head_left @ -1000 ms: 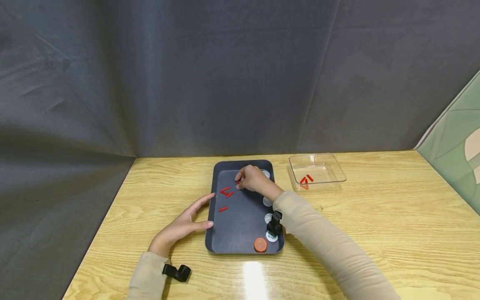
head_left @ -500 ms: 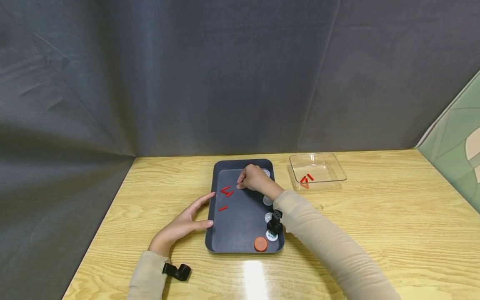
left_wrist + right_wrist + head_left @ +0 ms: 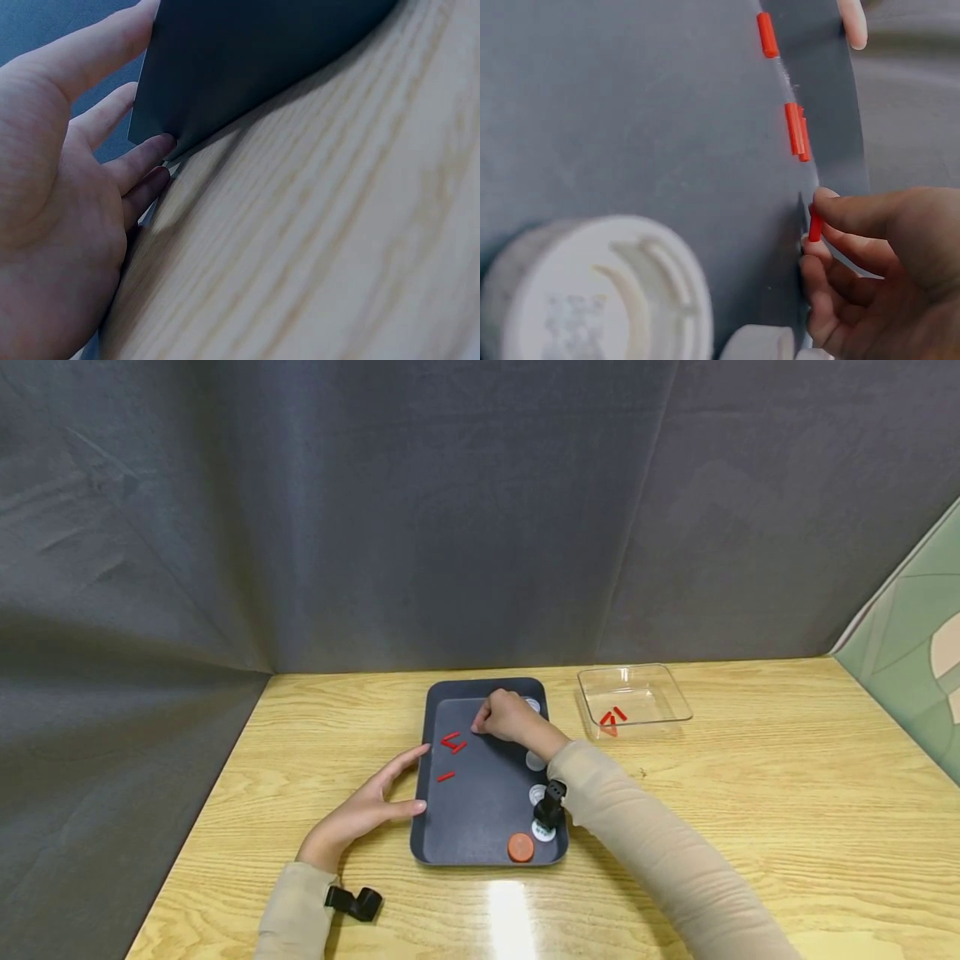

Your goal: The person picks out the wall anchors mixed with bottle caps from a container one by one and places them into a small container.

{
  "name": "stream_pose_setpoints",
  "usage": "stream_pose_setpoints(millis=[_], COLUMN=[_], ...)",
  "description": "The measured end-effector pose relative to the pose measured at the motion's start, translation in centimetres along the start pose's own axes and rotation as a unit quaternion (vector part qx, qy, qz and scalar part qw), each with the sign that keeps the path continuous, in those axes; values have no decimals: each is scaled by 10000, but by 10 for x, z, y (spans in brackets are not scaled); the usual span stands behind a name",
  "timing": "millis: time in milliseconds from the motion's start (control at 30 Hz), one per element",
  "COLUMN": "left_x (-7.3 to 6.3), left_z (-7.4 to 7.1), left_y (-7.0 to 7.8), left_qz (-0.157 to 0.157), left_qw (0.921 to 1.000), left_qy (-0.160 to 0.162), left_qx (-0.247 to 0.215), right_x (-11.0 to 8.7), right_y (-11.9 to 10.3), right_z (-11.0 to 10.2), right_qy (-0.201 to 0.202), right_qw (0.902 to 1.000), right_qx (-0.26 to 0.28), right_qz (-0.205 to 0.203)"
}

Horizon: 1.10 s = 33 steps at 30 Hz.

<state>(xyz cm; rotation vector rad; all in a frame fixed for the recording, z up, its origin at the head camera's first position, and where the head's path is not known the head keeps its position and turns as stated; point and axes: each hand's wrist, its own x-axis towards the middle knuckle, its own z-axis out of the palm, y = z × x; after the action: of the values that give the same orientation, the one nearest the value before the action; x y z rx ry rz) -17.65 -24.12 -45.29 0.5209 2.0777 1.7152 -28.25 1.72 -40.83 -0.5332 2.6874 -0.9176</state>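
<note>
Right hand is where we look first: our thumb and forefinger now pinch one small red stick and hold it just clear of the dark grey tray. A second ago that hand was bent lower over the far part of the tray with the stick barely showing between the fingertips; half a second ago it had begun to come up. So we judge the pick to be made, and the stick ready to be carried away.

Left of that hand three more red sticks lie on the tray floor, two close together and one a little nearer to us. Well to its right stands the clear plastic box, with a few red sticks already in it. Nearer us than the hand, white caps and an orange cap sit along the tray's right edge.

Our left hand has not moved: fingers straight, spread against the tray's left rim, steadying it on the wooden desk.
</note>
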Motion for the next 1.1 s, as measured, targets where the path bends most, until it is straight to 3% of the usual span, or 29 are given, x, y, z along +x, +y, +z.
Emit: stream_pose_setpoints(millis=[467,800,1100], left_x=[1,1,0], left_z=[1,-1,-1], left_y=[0,-1,-2], left_qz=[113,-55,-3], left_qw=[9999,10000,10000], left_qy=[-40,13,16], left_qx=[-44,-7,-2], right_x=[-11,-29,-46], right_y=[-13,-15,-7], right_z=[-20,-31,-35], right_qy=[-89,135,584], right_qw=[9998,9988,9961], right_qx=[167,380,331], right_qz=[-58,-286,-572])
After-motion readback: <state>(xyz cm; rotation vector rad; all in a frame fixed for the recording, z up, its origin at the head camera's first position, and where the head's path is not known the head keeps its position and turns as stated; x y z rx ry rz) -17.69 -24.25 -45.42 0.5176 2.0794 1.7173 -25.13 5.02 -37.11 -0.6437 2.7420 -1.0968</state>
